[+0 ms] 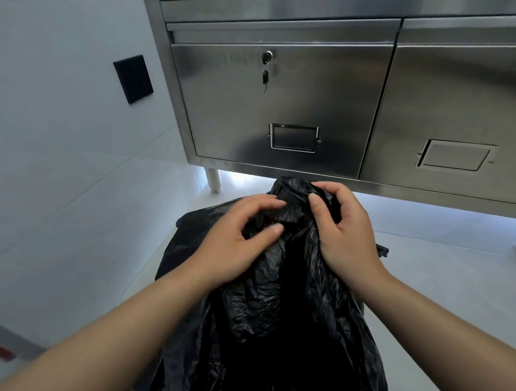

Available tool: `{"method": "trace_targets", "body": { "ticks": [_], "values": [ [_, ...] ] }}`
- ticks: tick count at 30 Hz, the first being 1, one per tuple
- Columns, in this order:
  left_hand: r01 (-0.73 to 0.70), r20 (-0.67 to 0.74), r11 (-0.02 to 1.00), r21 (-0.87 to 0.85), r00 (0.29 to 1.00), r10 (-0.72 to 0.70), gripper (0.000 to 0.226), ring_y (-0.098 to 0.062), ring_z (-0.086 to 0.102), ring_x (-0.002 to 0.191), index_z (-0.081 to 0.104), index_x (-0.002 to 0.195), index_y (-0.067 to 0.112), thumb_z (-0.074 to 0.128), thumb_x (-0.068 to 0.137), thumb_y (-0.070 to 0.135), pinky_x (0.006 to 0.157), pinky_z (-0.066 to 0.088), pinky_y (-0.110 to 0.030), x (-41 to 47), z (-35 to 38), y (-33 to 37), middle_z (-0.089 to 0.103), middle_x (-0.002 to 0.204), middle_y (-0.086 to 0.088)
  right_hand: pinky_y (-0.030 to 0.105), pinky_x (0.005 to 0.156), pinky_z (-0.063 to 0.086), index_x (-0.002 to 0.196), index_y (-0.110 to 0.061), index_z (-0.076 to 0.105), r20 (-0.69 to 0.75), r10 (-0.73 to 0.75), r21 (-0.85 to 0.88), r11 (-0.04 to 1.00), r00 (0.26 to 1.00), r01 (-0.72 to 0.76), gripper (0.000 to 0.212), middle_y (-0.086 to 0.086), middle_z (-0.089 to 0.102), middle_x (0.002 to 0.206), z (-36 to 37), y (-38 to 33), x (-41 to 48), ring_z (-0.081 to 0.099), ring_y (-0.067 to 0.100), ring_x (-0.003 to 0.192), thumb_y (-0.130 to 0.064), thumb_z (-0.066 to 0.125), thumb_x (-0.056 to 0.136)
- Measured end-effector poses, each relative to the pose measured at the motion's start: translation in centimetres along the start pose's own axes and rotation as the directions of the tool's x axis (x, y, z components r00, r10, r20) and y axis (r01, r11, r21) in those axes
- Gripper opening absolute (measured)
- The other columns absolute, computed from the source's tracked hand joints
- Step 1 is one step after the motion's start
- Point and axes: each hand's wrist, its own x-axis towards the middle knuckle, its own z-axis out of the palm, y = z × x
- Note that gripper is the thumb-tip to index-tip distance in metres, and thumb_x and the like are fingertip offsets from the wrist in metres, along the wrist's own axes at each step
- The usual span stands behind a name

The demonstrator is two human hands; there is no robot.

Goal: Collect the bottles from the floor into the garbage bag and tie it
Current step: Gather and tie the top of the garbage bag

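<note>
A black garbage bag stands on the floor in front of me, crumpled and bulging, its top bunched together. My right hand grips the gathered plastic at the bag's top, thumb pressed onto a fold. My left hand lies on the bag's upper left side, its fingers curled and pinching the plastic just beside the right hand. No bottles show anywhere on the floor; whatever is inside the bag is hidden.
A stainless steel cabinet on short legs stands right behind the bag, with keys hanging in its door locks. A pale wall with a black plate runs along the left. Light grey floor lies to the right.
</note>
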Motion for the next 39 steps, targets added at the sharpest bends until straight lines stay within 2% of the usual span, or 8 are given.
{"method": "trace_targets", "body": {
  "ticks": [4,9,15,20,23,26,34,39],
  "values": [
    [-0.02,0.175,1.0,-0.012,0.984,0.022,0.067,0.009,0.034,0.132,0.036,0.141,0.032,0.068,0.083,0.028,0.11,0.027,-0.015,-0.9,2.7,-0.2,0.04,0.145,0.017,0.006,0.074,0.042,0.094,-0.035,0.055,-0.015,0.002,0.065,0.998,1.0,-0.001,0.018,-0.018,0.063,0.088,0.0,-0.6,-0.1,0.059,-0.007,0.083,-0.017,0.054,0.092],
    [0.015,-0.032,0.999,-0.031,0.999,-0.016,0.018,-0.001,0.063,0.098,0.067,0.103,0.022,0.067,0.084,0.02,0.093,0.048,-0.029,-0.5,2.8,-1.3,0.07,0.101,0.012,0.011,0.067,0.043,0.094,-0.03,0.054,-0.029,0.006,0.026,1.0,1.0,-0.006,0.014,-0.003,0.063,0.069,-1.9,0.4,0.4,0.06,0.003,0.065,-0.017,0.051,0.094],
    [0.046,-0.366,0.998,-0.044,0.929,-0.059,0.013,0.013,0.06,0.08,0.06,0.09,0.035,0.051,0.094,0.027,0.07,0.041,-0.002,0.6,-0.9,-2.0,0.066,0.085,0.019,0.019,0.067,0.047,0.101,-0.016,0.056,-0.165,0.07,-0.126,0.988,0.984,-0.092,0.009,-0.001,0.061,0.07,-6.9,3.6,1.2,0.06,0.009,0.064,-0.018,0.05,0.094],
    [-0.01,-0.37,1.0,0.006,0.929,0.012,0.03,0.005,0.056,0.107,0.058,0.115,0.033,0.043,0.091,0.043,0.091,0.041,-0.01,0.4,-1.5,-2.1,0.061,0.112,0.022,0.026,0.073,0.048,0.099,-0.026,0.055,-0.12,0.066,-0.164,0.983,0.991,-0.085,0.008,-0.004,0.063,0.081,-7.0,4.5,0.6,0.063,0.019,0.077,-0.023,0.051,0.093],
    [-0.036,-0.33,0.999,-0.009,0.943,0.031,0.017,0.006,0.059,0.094,0.06,0.096,0.04,0.046,0.087,0.045,0.082,0.041,-0.009,0.5,-0.7,-1.3,0.065,0.096,0.022,0.011,0.067,0.042,0.095,-0.036,0.053,-0.082,0.022,-0.141,0.989,0.996,-0.033,0.015,-0.008,0.063,0.076,-6.0,3.9,0.6,0.061,0.007,0.071,-0.021,0.052,0.093],
    [-0.03,-0.307,0.999,0.031,0.951,0.038,0.012,0.003,0.056,0.09,0.056,0.082,0.039,0.048,0.088,0.045,0.08,0.041,-0.015,0.8,-0.1,-0.7,0.061,0.088,0.02,0.017,0.072,0.045,0.093,-0.041,0.052,-0.081,0.029,-0.1,0.994,0.996,-0.037,0.018,-0.008,0.063,0.08,-5.4,3.4,1.0,0.062,0.012,0.077,-0.023,0.051,0.093],
    [-0.112,-0.148,0.993,-0.033,0.983,0.106,0.027,-0.002,0.058,0.113,0.061,0.09,0.015,0.048,0.091,0.039,0.098,0.045,-0.026,0.9,1.3,1.5,0.067,0.115,0.015,0.014,0.074,0.046,0.094,-0.033,0.055,-0.114,0.047,0.072,0.997,0.992,-0.039,0.012,-0.003,0.068,0.081,-3.3,1.5,1.1,0.065,0.002,0.08,-0.022,0.051,0.094],
    [-0.234,-0.176,0.967,-0.098,0.961,0.214,0.009,-0.007,0.059,0.115,0.059,0.093,0.034,0.051,0.093,0.032,0.099,0.045,-0.027,0.7,2.1,3.5,0.069,0.111,0.013,0.016,0.081,0.044,0.098,-0.023,0.058,-0.08,0.066,0.094,0.994,0.995,-0.059,0.008,-0.012,0.063,0.089,0.6,0.6,1.2,0.059,-0.003,0.086,-0.019,0.053,0.092]
  ]
}}
